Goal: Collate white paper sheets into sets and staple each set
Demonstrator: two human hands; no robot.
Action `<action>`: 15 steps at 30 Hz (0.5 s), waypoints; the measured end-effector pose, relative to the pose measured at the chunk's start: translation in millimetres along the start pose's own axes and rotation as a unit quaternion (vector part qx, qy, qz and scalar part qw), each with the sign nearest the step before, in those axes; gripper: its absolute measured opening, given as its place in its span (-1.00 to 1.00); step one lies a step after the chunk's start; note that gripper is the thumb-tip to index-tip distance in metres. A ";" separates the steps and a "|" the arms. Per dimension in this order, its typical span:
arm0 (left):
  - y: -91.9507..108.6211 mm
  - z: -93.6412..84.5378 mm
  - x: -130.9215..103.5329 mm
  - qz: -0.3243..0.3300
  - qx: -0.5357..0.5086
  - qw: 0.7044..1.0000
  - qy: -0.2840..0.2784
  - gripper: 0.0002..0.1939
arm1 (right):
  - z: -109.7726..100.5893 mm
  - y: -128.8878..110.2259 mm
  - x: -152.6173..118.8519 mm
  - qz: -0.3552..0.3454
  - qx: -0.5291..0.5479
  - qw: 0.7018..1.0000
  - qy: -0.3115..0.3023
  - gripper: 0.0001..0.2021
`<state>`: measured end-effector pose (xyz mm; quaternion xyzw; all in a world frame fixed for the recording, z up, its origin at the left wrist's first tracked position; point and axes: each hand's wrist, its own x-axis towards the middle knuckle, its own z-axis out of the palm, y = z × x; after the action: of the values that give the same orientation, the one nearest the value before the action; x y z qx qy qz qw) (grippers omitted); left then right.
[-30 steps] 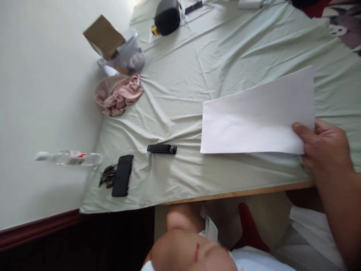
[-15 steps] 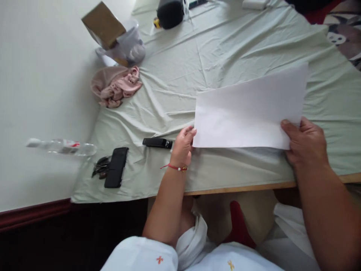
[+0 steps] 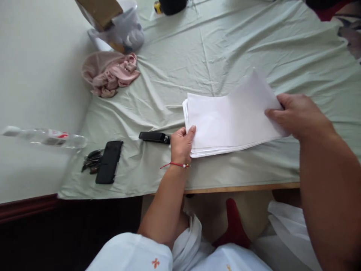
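Note:
A stack of white paper sheets (image 3: 214,124) lies between my two hands above the cloth-covered table. My left hand (image 3: 182,142) grips the stack's left edge, thumb on top. At the right end, my right hand (image 3: 299,113) pinches the paper between thumb and fingers, and the sheets bend upward there. The layered edges of the stack show along its left and near sides. Just left of my left hand lies a black stapler (image 3: 153,137) on the cloth.
A black phone (image 3: 109,162) and a bunch of keys (image 3: 91,160) lie at the left. Beyond them are a clear plastic bottle (image 3: 47,137), a pink cloth (image 3: 115,73), a bag (image 3: 126,35) and a cardboard box (image 3: 98,11). A pale green cloth (image 3: 169,67) covers the table.
My right hand has moved up and slightly left, bending the paper's right part upward. The stack's layered edges now show at its left and near sides. The view has shifted slightly.

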<state>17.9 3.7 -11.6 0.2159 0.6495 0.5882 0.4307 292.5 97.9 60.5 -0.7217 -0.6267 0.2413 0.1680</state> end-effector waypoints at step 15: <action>-3.5 -14.4 -13.4 0.053 0.002 0.998 0.016 -0.64 | 46.2 0.7 -31.4 -0.084 0.147 0.982 0.090 -0.88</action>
<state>14.2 -15.9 -11.8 0.2418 0.6451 0.6124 0.3877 264.2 64.1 26.3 -0.6531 -0.6249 0.2497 0.3473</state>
